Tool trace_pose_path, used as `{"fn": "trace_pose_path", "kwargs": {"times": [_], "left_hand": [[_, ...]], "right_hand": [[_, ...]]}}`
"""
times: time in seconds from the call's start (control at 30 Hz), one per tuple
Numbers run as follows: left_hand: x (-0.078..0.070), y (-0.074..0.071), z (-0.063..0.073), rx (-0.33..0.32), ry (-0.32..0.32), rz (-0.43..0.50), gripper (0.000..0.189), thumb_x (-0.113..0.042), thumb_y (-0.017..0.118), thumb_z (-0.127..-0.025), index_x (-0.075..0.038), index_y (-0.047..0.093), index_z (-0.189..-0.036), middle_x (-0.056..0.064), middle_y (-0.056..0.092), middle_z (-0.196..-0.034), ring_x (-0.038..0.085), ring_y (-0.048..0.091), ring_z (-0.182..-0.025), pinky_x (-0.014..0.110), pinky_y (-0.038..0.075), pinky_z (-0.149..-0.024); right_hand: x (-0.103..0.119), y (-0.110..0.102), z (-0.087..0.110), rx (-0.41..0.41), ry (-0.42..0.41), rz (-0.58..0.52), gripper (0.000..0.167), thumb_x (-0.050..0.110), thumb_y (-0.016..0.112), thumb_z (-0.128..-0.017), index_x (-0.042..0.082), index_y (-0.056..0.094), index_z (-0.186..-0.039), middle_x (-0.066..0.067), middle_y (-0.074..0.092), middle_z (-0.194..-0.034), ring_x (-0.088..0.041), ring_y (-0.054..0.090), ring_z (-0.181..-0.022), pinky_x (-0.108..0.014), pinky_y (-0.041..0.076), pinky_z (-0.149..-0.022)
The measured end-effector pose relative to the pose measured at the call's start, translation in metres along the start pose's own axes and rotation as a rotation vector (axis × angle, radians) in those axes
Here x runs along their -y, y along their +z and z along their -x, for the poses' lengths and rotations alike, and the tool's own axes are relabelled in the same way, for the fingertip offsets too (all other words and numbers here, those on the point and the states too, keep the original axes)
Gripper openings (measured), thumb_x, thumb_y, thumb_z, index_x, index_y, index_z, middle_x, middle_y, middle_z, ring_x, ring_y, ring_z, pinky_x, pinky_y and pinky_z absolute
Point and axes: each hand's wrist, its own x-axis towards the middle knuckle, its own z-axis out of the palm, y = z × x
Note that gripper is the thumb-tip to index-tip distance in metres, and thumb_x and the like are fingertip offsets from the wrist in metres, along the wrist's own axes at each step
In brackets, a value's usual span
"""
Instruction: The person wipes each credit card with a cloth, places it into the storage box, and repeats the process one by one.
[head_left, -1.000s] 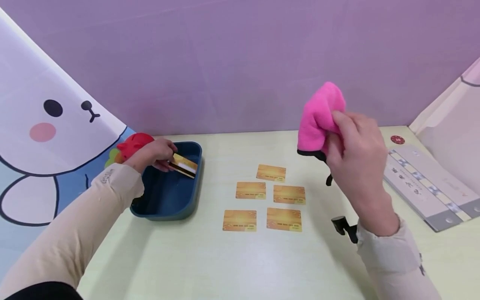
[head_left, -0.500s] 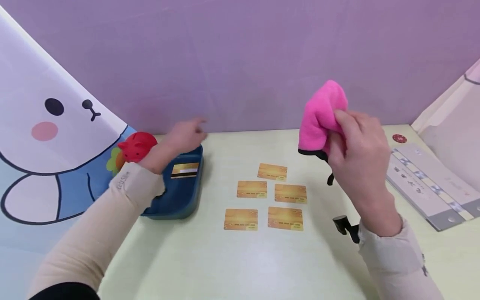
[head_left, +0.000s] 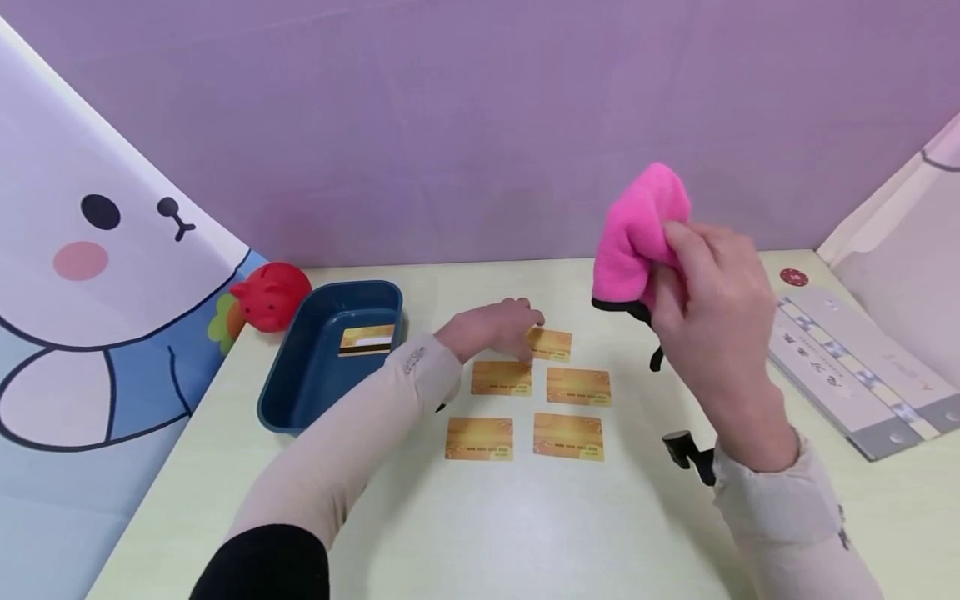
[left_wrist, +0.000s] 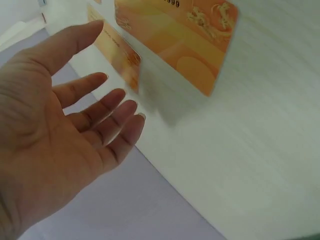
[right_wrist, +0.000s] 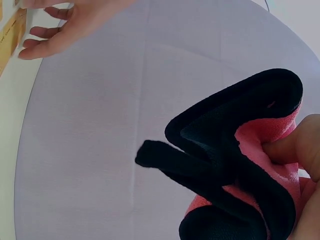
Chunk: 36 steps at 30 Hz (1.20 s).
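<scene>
So my left hand (head_left: pixel 498 327) is at the left end of the far card (head_left: pixel 551 344), the one nearest the worktop's (head_left: pixel 450 533) far edge. Fingers loose and a bit spread, thumb well apart, nothing held. Can't tell if a fingertip is actually touching. My right hand (head_left: pixel 714 329) pinches the pink cloth (head_left: pixel 637 229) up off the worktop.

Left middle card (head_left: pixel 500 379) is just beside the far card, partly under my fingers, with the right middle card (head_left: pixel 579 387) across from it. The near left card (head_left: pixel 479 439) and near right card (head_left: pixel 568 437) are closer to my side. A striped card (head_left: pixel 366 340) lies in the tray (head_left: pixel 307 392), near its right wall, and the piggy bank (head_left: pixel 272 297) is by the worktop's far left corner.

I reckon the step in hand is picking up the far card. It's thin and lies flat, so grabbing straight down would probably just slip. I'd hold one edge with the fingertips, work the thumbnail under the opposite one, then pinch. Go gently near the left middle card, it could easily get nudged. And keep the right hand steady, imo.
</scene>
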Motion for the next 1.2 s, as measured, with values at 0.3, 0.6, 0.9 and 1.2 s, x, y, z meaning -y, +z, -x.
{"fn": "trace_pose_path", "kwargs": {"times": [0.3,0.6,0.9,1.2], "left_hand": [[0.001,-0.007,-0.011,0.044,-0.004,-0.092,0.052,-0.025,0.068,-0.093,-0.014,0.049,-0.14,0.006,0.049,-0.135,0.02,0.047,-0.114,0.037,0.046,-0.099],[0.01,-0.007,-0.013,0.057,-0.052,-0.047,0.055,-0.027,0.068,-0.089,-0.015,0.047,-0.139,0.004,0.05,-0.131,0.021,0.045,-0.112,0.037,0.044,-0.096],[0.007,-0.006,-0.011,0.015,-0.049,-0.073,0.052,-0.032,0.074,-0.086,-0.015,0.048,-0.128,0.006,0.047,-0.124,0.023,0.042,-0.112,0.039,0.044,-0.093],[0.009,0.003,-0.007,0.027,0.003,0.201,0.039,-0.014,0.065,-0.094,-0.019,0.042,-0.125,0.003,0.061,-0.103,0.018,0.05,-0.085,0.031,0.041,-0.078]], "right_hand": [[0.002,0.001,0.002,0.002,0.006,0.005,0.026,0.009,0.056,-0.097,-0.001,0.071,-0.115,-0.022,0.07,-0.107,-0.042,0.061,-0.1,-0.051,0.047,-0.083],[0.007,0.0,0.001,-0.002,0.005,0.003,0.026,0.01,0.056,-0.097,-0.002,0.071,-0.115,-0.023,0.07,-0.105,-0.042,0.06,-0.098,-0.051,0.047,-0.082],[0.006,-0.001,0.002,-0.008,0.004,0.01,0.026,0.01,0.056,-0.097,-0.002,0.071,-0.115,-0.023,0.07,-0.105,-0.042,0.061,-0.097,-0.051,0.048,-0.082],[0.005,-0.002,0.003,-0.011,0.005,0.008,0.026,0.009,0.056,-0.096,-0.002,0.071,-0.115,-0.023,0.07,-0.106,-0.042,0.061,-0.098,-0.051,0.048,-0.082]]}}
